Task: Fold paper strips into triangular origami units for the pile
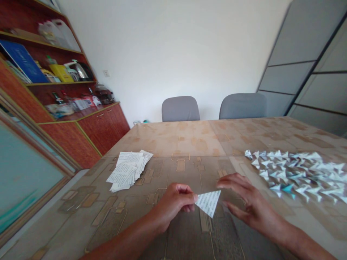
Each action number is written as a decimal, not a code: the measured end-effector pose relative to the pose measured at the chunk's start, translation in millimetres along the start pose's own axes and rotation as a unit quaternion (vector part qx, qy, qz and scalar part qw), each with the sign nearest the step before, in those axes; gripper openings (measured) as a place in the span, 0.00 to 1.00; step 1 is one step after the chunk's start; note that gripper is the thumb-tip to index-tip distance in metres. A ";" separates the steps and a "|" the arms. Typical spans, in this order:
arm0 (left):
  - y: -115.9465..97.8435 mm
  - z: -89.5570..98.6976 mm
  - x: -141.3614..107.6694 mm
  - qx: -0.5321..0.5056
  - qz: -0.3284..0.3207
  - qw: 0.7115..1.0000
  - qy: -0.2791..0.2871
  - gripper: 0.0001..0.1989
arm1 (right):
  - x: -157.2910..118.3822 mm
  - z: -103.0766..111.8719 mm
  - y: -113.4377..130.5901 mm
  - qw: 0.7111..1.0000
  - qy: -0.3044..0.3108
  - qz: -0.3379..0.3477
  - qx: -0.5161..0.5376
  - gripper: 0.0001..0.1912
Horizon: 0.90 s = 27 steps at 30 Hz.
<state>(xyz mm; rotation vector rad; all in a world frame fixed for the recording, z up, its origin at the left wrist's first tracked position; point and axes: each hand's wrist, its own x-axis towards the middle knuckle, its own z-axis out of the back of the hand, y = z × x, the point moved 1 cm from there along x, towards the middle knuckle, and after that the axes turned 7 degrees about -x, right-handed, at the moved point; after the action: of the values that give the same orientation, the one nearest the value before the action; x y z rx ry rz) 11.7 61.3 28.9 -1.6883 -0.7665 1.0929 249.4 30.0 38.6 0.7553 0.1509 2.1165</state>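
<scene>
A small triangle of folded printed paper is pinched at its left corner between the thumb and fingers of my left hand. It is held above the brown patterned tabletop, its free edge facing right. Just right of the paper, my right hand is apart from it, thumb and fingers spread with nothing between them. Beyond my left hand lies a loose pile of printed paper pieces. Rows of many small folded paper figures, mostly white with one teal, cover the table beyond my right hand.
The table has a patterned cover and reaches toward two grey chairs at its far side. At the left stands a reddish wooden cabinet with shelves of bottles, a kettle and a blue folder. Grey panelled doors stand at the right.
</scene>
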 end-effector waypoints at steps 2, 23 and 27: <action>3.6 -1.9 0.4 0.007 -0.002 1.000 0.008 0.14 | -1.1 -4.5 9.2 0.999 0.025 0.029 -0.005 0.23; -6.8 -9.2 -10.7 0.198 -0.158 0.967 0.001 0.08 | 4.5 -16.8 2.7 0.993 0.024 -0.090 0.075 0.07; -7.9 -2.9 -6.1 0.171 -0.149 0.974 -0.015 0.09 | 2.0 -5.0 -9.4 0.986 0.005 -0.156 0.060 0.06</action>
<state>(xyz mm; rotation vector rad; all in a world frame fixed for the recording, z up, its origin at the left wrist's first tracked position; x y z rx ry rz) 11.9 57.8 38.7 -1.2252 -0.7719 0.9750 252.3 38.2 32.1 0.7383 0.3804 1.8257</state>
